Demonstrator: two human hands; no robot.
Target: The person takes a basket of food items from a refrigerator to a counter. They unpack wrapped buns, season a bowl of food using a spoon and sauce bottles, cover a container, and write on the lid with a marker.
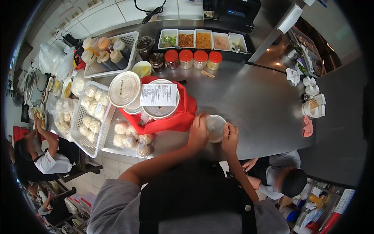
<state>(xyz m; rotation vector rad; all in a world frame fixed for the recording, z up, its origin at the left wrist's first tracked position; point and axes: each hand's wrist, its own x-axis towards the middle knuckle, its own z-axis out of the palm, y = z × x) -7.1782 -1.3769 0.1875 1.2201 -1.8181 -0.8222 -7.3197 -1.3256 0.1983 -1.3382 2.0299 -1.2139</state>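
Note:
A round clear plastic container [215, 128] is held upright between my two hands at the front of the steel counter. My left hand [199, 130] grips its left side, and my right hand [230, 137] has its fingers on the right rim. Just left of them a red bag [188, 113] lies open around lidded round tubs. A printed receipt [159, 95] rests on one tub lid. Another white-lidded tub [124, 89] sits at the bag's left edge.
Bagged buns [125, 134] and a white basket of buns [102, 137] are on the left. Behind stand red-lidded jars [200, 59], a topping tray [187, 49] and a basket of squeeze bottles [133, 41]. People are at the lower right and far left.

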